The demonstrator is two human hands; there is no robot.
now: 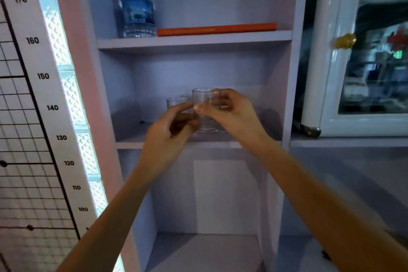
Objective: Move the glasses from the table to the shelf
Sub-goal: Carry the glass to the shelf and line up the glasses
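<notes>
A clear drinking glass (205, 99) stands upright at the front of the middle shelf (130, 144) of a pale lilac bookcase. My right hand (234, 115) grips its right side, thumb across the front. My left hand (170, 134) touches its lower left side with curled fingers. Behind it, further in on the same shelf, stand two more clear glasses: one at the left (174, 102), partly hidden by my left hand, and one (185, 96) of which only the rim shows.
The upper shelf (194, 42) carries a water bottle (136, 6) and a flat orange book (216, 28). Below is an open compartment (207, 247). A height chart (44, 77) hangs left. A white glass-door cabinet (364, 51) stands right on a ledge.
</notes>
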